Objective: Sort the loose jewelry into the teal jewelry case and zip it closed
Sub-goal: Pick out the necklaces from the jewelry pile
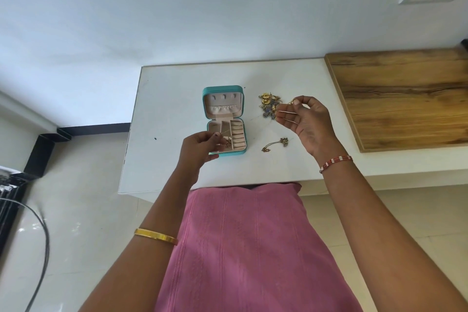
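The teal jewelry case lies open on the white table, lid tilted back, beige compartments showing. My left hand hovers over the case's near left corner and pinches a thin chain that runs into the tray, where a small gold piece lies. To the right of the case sits a pile of gold and blue jewelry. My right hand is raised beside that pile and pinches a small gold piece between thumb and fingertips. A loose chain with pendant lies nearer me.
A wooden board covers the table's right side. The white wall stands behind the table. At the left, a black frame and a dark cable lie over the tiled floor. My pink garment fills the bottom centre.
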